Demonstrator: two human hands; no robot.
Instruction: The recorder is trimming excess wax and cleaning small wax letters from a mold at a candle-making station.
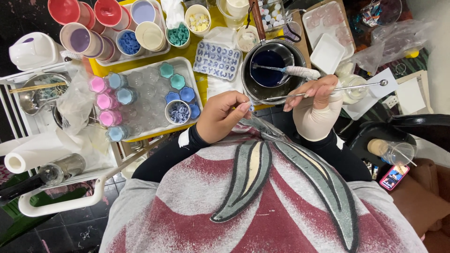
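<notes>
Both hands are up close to the chest, near each other but not touching. Left hand (220,117) has its fingertips pinched together on a tiny blue bit (251,108), too small to say what it actually is. Right hand (315,96), which has a pale wrap or glove over the wrist and palm, is closed around a long thin metal rod (328,90) with a little ball at its far end. The rod runs nearly level from the pinched bit out to the right, so its near tip sits right at the left fingertips.

Just past the hands there's a dark round pot (272,75) with a smaller bowl of deep blue liquid (267,62) inside it, and a stick with a white wrapped handle (302,72) resting in the blue.

Left of the pot, on the yellow surface (202,84), sits a clear tray (190,70) full of small moulds: pink ones down the left edge, light blue and teal ones scattered about, plus a small white cup of blue-grey buttons (178,112). Above that is a pale blue letter mould (217,61), and further back a bunch of cups with pink, purple, blue and cream stuff in them.

Far left there's a white wire rack (56,197) holding a paper towel roll (35,154). Off to the right, a phone (394,177) lies on a brown seat.
</notes>
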